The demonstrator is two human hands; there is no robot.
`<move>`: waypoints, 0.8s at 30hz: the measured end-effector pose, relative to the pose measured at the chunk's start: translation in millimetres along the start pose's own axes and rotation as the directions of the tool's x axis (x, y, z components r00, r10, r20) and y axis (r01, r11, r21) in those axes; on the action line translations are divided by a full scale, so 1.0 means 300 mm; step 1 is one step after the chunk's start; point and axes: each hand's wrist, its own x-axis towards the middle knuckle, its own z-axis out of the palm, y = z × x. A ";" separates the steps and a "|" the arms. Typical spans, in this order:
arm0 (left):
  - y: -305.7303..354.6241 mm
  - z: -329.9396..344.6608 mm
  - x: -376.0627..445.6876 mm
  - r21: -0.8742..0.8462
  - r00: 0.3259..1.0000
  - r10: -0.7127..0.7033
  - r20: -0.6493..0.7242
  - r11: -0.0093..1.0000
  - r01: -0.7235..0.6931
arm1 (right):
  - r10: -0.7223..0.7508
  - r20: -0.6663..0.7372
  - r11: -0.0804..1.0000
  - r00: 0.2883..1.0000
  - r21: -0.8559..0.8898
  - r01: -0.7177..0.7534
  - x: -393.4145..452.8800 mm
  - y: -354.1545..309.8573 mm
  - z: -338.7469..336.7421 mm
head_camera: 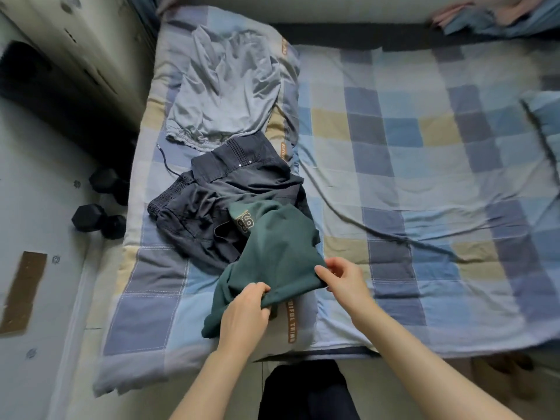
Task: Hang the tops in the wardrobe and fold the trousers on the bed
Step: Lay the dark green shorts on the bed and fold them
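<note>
A dark green top [272,253] with a number print lies crumpled at the bed's near left, partly over dark navy trousers [218,201]. My left hand [245,310] grips the green top's near hem. My right hand [342,280] pinches the same hem further right. Grey trousers [224,89] with an elastic waistband lie spread out beyond the navy ones, towards the far left corner of the bed.
The bed carries a blue, grey and yellow checked quilt [424,177]. Two black dumbbells [100,216] sit on the floor to the left, beside a white cabinet [75,50]. More clothes [497,16] are bunched at the far right. A pillow [545,122] lies at the right edge.
</note>
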 end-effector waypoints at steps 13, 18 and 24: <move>0.510 -0.171 -0.217 -0.277 0.977 0.196 0.085 0.946 -0.166 | -0.097 -0.277 0.956 0.956 0.241 0.166 -0.413 -0.251 -0.489; 0.861 -0.169 -0.294 -0.550 0.977 0.210 -0.027 0.813 -0.190 | -0.024 -0.334 0.930 0.942 0.339 0.143 -0.395 -0.231 -0.771; 1.248 -0.099 -0.351 -0.735 0.983 0.132 -0.128 0.653 -0.184 | -0.048 -0.156 0.923 0.987 0.370 0.104 -0.407 -0.221 -1.102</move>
